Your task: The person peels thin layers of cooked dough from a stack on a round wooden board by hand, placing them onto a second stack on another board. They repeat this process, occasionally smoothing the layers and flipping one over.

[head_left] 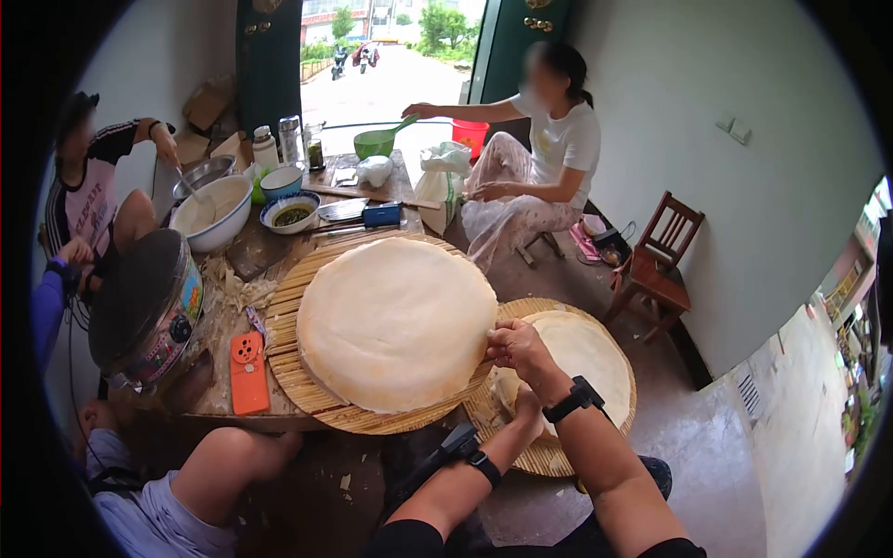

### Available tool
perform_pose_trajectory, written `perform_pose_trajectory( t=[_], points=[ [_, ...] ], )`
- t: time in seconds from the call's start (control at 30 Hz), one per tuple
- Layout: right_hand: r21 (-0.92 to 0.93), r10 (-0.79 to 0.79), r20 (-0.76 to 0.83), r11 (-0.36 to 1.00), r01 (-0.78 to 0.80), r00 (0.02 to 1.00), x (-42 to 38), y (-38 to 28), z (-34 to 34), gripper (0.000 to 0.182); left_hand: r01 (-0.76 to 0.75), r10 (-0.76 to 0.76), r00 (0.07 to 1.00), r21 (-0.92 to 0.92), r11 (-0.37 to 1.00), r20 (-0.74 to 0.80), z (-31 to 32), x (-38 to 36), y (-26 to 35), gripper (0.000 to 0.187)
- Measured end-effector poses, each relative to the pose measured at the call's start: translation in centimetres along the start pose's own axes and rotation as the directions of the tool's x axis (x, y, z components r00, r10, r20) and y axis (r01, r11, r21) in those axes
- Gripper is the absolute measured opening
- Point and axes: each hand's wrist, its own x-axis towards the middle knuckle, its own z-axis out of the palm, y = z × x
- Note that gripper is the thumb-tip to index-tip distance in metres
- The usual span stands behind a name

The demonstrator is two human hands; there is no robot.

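Note:
A tall stack of thin round pale flatbreads [395, 321] lies on a round slatted mat [284, 344] on the table. At the right edge of that stack, my right hand [521, 350] is closed, its fingertips pinching the flatbread rim. Just below it, my left hand [524, 409] is closed around pale torn flatbread scraps [505, 386], partly hidden by the fingers. Beneath and behind both hands, a second flatbread stack [586, 358] rests on a lower slatted mat [625, 409].
An orange phone [248, 372] and a round black griddle [135, 298] are on the left. Behind them stand a white basin [214, 214] and a sauce bowl [290, 214]. One person [93, 167] sits left; another [558, 139] holds a green ladle [377, 141]. A wooden chair [656, 265] stands right.

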Motion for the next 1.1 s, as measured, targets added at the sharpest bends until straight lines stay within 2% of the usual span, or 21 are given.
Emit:
perform_pose_trajectory(
  t=[0.07, 0.17, 0.2, 0.27, 0.3, 0.37, 0.47, 0.53, 0.6, 0.63, 0.7, 0.73, 0.8, 0.83, 0.9, 0.97, 1.03, 1.1],
  points=[
    [0.006, 0.006, -0.014, 1.0, -0.006, 1.0, -0.1, 0.0, 0.0, 0.03, 0.022, -0.021, 0.997, -0.022, 1.0, 0.068, 1.3, -1.9, 1.8, 0.028],
    [-0.036, 0.0, -0.01, 0.999, -0.001, 1.0, -0.3, 0.0, -0.1, 0.031, -0.003, 0.015, 0.997, 0.135, 0.991, -0.082, 2.4, -3.3, 2.8, 0.027],
    [-0.025, 0.002, -0.014, 1.0, -0.002, 1.0, -0.5, 0.1, -0.5, 0.031, 0.003, 0.009, 0.996, 0.144, 0.99, -0.084, 2.2, -3.2, 3.0, 0.027],
    [0.063, -0.04, 0.064, 0.997, 0.036, 0.997, -0.9, 0.3, -1.6, 0.035, 0.092, -0.037, 0.992, 0.481, 0.872, -0.123, 1.7, -3.0, 3.5, 0.029],
    [0.071, -0.039, 0.061, 0.997, 0.035, 0.997, -1.0, 0.5, -2.6, 0.035, 0.097, -0.041, 0.991, 0.486, 0.869, -0.125, 1.8, -3.1, 3.3, 0.029],
    [-0.004, -0.035, -0.048, 0.999, 0.035, 0.998, -1.3, 1.0, -5.8, 0.037, 0.121, -0.043, 0.976, 0.368, 0.922, -0.213, 2.1, -3.5, 3.1, 0.033],
    [-0.21, -0.129, -0.274, 0.975, 0.071, 0.953, -2.0, 3.3, -13.6, 0.036, 0.184, -0.085, 0.959, 0.364, 0.913, -0.271, 3.6, -4.4, 4.2, 0.038],
    [-0.406, -0.206, -0.458, 0.914, 0.003, 0.865, -3.1, 5.6, -20.3, 0.034, 0.203, -0.097, 0.956, 0.385, 0.9, -0.277, 3.7, -4.4, 3.9, 0.039],
    [-0.665, -0.372, -0.579, 0.731, -0.156, 0.725, -4.7, 8.1, -27.4, 0.031, 0.147, -0.089, 0.974, 0.285, 0.947, -0.208, 4.7, -5.1, 4.4, 0.04],
    [-0.658, -0.35, -0.643, 0.707, -0.258, 0.681, -6.0, 8.8, -29.8, 0.032, 0.154, -0.093, 0.973, 0.289, 0.945, -0.212, 4.8, -5.0, 4.3, 0.04],
    [-0.608, -0.29, -0.715, 0.708, -0.361, 0.636, -7.2, 12.2, -36.1, 0.033, 0.144, -0.092, 0.975, 0.261, 0.955, -0.201, 5.0, -4.6, 3.9, 0.039],
    [-0.599, -0.282, -0.721, 0.713, -0.365, 0.633, -8.2, 12.1, -36.3, 0.033, 0.152, -0.098, 0.974, 0.269, 0.951, -0.203, 5.0, -4.3, 3.8, 0.039],
    [-0.304, 0.044, -0.799, 0.83, -0.467, 0.599, -11.0, 10.7, -36.0, 0.043, 0.106, -0.091, 0.988, 0.116, 0.988, -0.126, 5.0, -3.9, 3.9, 0.037],
    [-0.288, 0.059, -0.805, 0.832, -0.474, 0.591, -11.4, 10.6, -35.9, 0.043, 0.12, -0.104, 0.986, 0.126, 0.985, -0.13, 5.1, -3.8, 4.0, 0.037],
    [-0.021, 0.261, -0.709, 0.921, -0.389, 0.656, -11.9, 10.4, -35.5, 0.048, 0.103, -0.101, 0.994, 0.037, 0.994, -0.047, 5.5, -3.9, 4.3, 0.035],
    [0.153, 0.339, -0.639, 0.936, -0.318, 0.691, -11.9, 10.4, -35.1, 0.049, 0.099, -0.097, 0.992, 0.017, 0.995, -0.075, 5.7, -3.8, 4.4, 0.036],
    [0.236, 0.383, -0.471, 0.923, -0.305, 0.795, -11.5, 11.1, -35.6, 0.035, 0.119, -0.114, 0.987, 0.041, 0.992, -0.11, 5.1, -3.3, 4.0, 0.037],
    [0.322, 0.305, -0.47, 0.933, -0.161, 0.828, -11.4, 10.9, -35.1, 0.023, 0.111, -0.105, 0.991, 0.069, 0.991, -0.077, 4.9, -3.4, 4.0, 0.038]
  ],
)
